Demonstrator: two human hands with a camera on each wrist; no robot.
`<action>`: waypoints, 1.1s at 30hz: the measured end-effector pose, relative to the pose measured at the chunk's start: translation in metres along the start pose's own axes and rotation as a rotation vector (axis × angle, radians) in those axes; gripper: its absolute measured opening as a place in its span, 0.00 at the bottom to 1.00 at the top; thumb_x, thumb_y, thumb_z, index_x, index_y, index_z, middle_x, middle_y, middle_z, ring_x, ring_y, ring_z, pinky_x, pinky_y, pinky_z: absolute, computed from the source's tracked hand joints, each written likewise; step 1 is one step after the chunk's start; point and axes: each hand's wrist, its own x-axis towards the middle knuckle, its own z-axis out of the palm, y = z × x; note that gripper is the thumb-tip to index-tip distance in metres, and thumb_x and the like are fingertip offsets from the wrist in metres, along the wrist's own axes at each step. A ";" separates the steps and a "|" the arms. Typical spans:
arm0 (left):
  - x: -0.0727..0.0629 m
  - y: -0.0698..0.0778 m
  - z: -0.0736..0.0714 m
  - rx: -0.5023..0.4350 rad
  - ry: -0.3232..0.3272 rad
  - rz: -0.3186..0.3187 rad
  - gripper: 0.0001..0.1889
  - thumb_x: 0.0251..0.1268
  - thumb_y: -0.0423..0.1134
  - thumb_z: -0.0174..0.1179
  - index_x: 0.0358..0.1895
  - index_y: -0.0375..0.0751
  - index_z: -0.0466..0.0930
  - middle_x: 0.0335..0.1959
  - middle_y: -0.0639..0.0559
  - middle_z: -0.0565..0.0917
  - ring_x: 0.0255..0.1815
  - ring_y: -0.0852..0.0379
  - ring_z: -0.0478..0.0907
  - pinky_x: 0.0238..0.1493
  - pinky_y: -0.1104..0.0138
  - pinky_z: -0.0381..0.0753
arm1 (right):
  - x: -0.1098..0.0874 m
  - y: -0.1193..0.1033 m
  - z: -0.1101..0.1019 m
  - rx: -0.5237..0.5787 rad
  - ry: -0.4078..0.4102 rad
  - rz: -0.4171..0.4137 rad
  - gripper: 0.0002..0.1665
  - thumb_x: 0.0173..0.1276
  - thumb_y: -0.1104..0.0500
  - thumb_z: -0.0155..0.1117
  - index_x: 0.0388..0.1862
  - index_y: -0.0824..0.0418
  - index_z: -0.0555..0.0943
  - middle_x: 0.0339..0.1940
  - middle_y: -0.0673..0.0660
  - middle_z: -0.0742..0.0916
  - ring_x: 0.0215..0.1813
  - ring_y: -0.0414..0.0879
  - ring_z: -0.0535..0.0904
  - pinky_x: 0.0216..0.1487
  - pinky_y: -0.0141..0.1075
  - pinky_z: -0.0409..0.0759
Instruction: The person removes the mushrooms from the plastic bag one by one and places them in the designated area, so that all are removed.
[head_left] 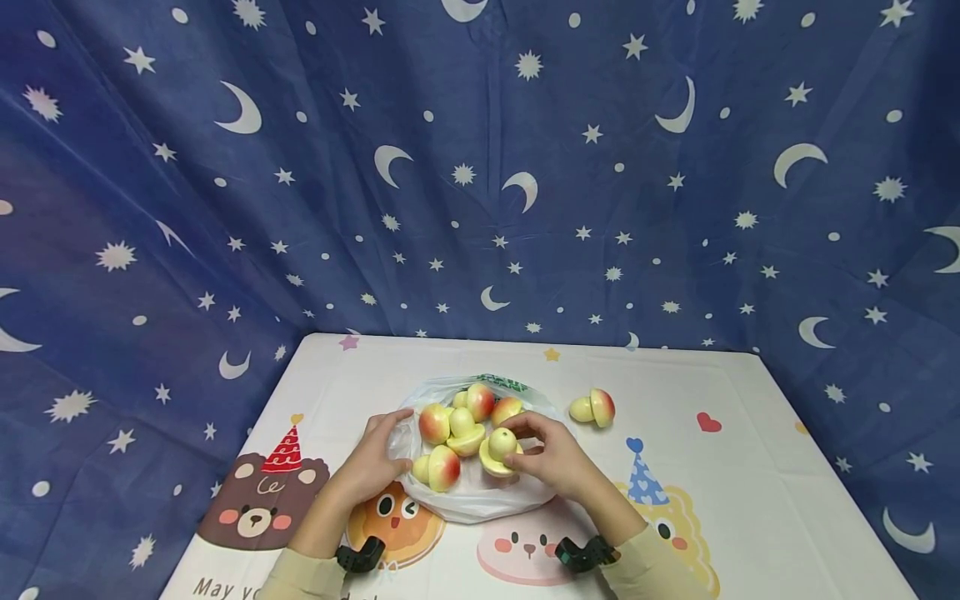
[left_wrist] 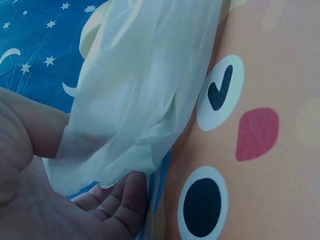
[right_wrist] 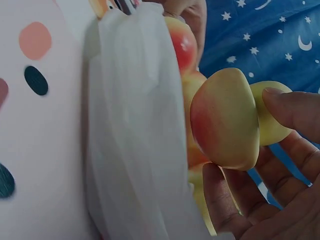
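Observation:
A thin white plastic bag (head_left: 502, 507) lies spread on the table with several toy mushrooms (head_left: 444, 468) in it, each with a pale yellow stem and a red-and-yellow cap. My left hand (head_left: 369, 463) grips the bag's left edge; in the left wrist view the film (left_wrist: 130, 100) passes between thumb and fingers. At the bag's right side, my right hand (head_left: 557, 460) holds one mushroom (right_wrist: 227, 120), stem up in the head view. The thumb presses on its stem and the fingertips reach its cap. Behind it, other mushrooms are partly hidden by the bag wall.
A single mushroom (head_left: 594, 408) lies on the table to the right of the bag. The white tablecloth (head_left: 750, 500) bears printed cartoon animals and lettering. A dark blue curtain (head_left: 465, 250) with moons and stars hangs behind the table and along its sides.

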 end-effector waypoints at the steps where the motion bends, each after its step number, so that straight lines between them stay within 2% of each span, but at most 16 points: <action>1: 0.000 0.000 0.000 0.000 0.000 0.001 0.43 0.61 0.26 0.69 0.81 0.47 0.67 0.77 0.34 0.64 0.81 0.27 0.64 0.80 0.28 0.57 | 0.000 0.000 -0.002 0.003 0.007 -0.001 0.25 0.65 0.63 0.79 0.60 0.56 0.85 0.57 0.58 0.89 0.62 0.52 0.84 0.54 0.34 0.87; 8: 0.000 -0.001 0.000 0.001 0.000 -0.001 0.43 0.61 0.27 0.69 0.81 0.48 0.67 0.77 0.34 0.64 0.81 0.27 0.64 0.80 0.28 0.57 | 0.000 -0.004 -0.022 -0.004 0.069 -0.028 0.26 0.64 0.64 0.80 0.61 0.61 0.84 0.58 0.62 0.89 0.62 0.54 0.83 0.54 0.32 0.88; 14: -0.001 -0.002 0.000 -0.003 0.004 0.002 0.42 0.61 0.26 0.69 0.81 0.47 0.67 0.77 0.34 0.64 0.82 0.28 0.63 0.81 0.28 0.56 | -0.002 -0.006 -0.038 0.007 0.089 -0.032 0.26 0.65 0.66 0.79 0.62 0.62 0.84 0.58 0.64 0.88 0.61 0.54 0.84 0.53 0.32 0.89; 24: 0.000 -0.003 0.000 -0.006 0.003 0.000 0.42 0.62 0.26 0.70 0.81 0.48 0.68 0.77 0.35 0.65 0.82 0.28 0.63 0.81 0.28 0.56 | -0.007 -0.009 -0.060 -0.019 0.149 -0.060 0.26 0.64 0.66 0.79 0.62 0.63 0.84 0.58 0.65 0.88 0.58 0.44 0.84 0.53 0.30 0.88; 29: 0.001 -0.004 0.000 -0.006 0.006 0.005 0.42 0.62 0.26 0.70 0.81 0.48 0.68 0.77 0.35 0.65 0.82 0.28 0.63 0.81 0.28 0.56 | -0.009 -0.010 -0.071 -0.048 0.172 -0.077 0.26 0.65 0.65 0.79 0.62 0.63 0.84 0.58 0.65 0.88 0.57 0.47 0.86 0.54 0.31 0.87; 33: 0.001 -0.004 0.000 -0.009 0.007 0.003 0.42 0.62 0.26 0.69 0.81 0.48 0.68 0.77 0.35 0.65 0.82 0.28 0.62 0.81 0.28 0.55 | -0.011 -0.012 -0.082 -0.064 0.190 -0.071 0.26 0.65 0.65 0.79 0.62 0.63 0.84 0.58 0.64 0.89 0.55 0.45 0.85 0.54 0.30 0.87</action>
